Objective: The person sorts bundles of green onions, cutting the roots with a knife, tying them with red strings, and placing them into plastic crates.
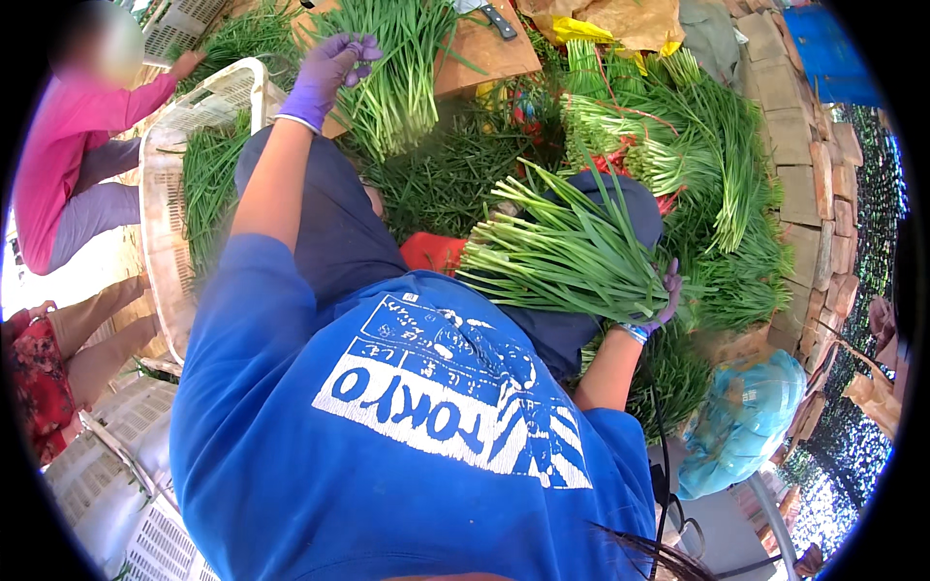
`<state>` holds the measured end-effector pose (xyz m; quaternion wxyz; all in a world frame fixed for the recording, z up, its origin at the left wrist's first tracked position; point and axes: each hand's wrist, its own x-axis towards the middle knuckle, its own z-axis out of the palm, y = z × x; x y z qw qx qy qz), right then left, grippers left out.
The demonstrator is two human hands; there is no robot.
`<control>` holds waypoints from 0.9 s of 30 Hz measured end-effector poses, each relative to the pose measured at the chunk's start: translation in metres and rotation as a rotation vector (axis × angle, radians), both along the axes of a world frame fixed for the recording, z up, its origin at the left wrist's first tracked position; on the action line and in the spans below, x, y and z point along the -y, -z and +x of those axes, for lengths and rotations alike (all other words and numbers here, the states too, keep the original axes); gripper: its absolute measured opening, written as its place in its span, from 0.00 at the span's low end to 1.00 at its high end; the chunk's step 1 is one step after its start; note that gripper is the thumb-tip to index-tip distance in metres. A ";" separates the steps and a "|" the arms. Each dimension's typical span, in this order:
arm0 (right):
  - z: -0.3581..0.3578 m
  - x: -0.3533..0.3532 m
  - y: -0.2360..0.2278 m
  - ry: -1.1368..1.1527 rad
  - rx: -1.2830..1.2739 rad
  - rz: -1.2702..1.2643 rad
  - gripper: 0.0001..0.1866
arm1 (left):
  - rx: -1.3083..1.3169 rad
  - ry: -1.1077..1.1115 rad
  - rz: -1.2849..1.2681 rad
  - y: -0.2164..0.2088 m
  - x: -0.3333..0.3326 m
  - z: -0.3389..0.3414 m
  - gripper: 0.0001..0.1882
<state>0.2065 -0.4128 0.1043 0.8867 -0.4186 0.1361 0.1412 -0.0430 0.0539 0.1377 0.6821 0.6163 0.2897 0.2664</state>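
My right hand, in a purple glove, is closed round the leafy end of a bunch of garlic chives. The pale stem ends fan out to the left across my lap. At the upper left my left hand, also gloved in purple, is raised beside a loose heap of chives. Its fingers are loosely bent and apart, with nothing visible in them. That heap rests against a wooden board, where a knife with a black handle lies.
Tied chive bundles are piled at the right, by a brick edge. A white plastic crate holding greens stands left. A stuffed blue plastic bag sits lower right. One person in a pink top works at upper left; another is partly visible below.
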 end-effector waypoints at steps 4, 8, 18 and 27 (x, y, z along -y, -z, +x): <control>0.000 -0.001 -0.005 -0.061 -0.009 0.072 0.17 | -0.202 -0.129 -0.114 0.018 0.018 0.018 0.12; 0.005 0.006 0.003 -0.059 -0.030 0.091 0.17 | -0.428 0.348 -0.391 0.039 0.000 0.011 0.11; 0.005 0.000 0.000 -0.065 -0.043 0.013 0.18 | -0.214 0.075 -0.647 0.046 -0.010 0.003 0.17; 0.003 0.004 0.002 -0.020 -0.048 0.026 0.18 | 0.647 0.739 -0.861 -0.066 0.073 0.001 0.21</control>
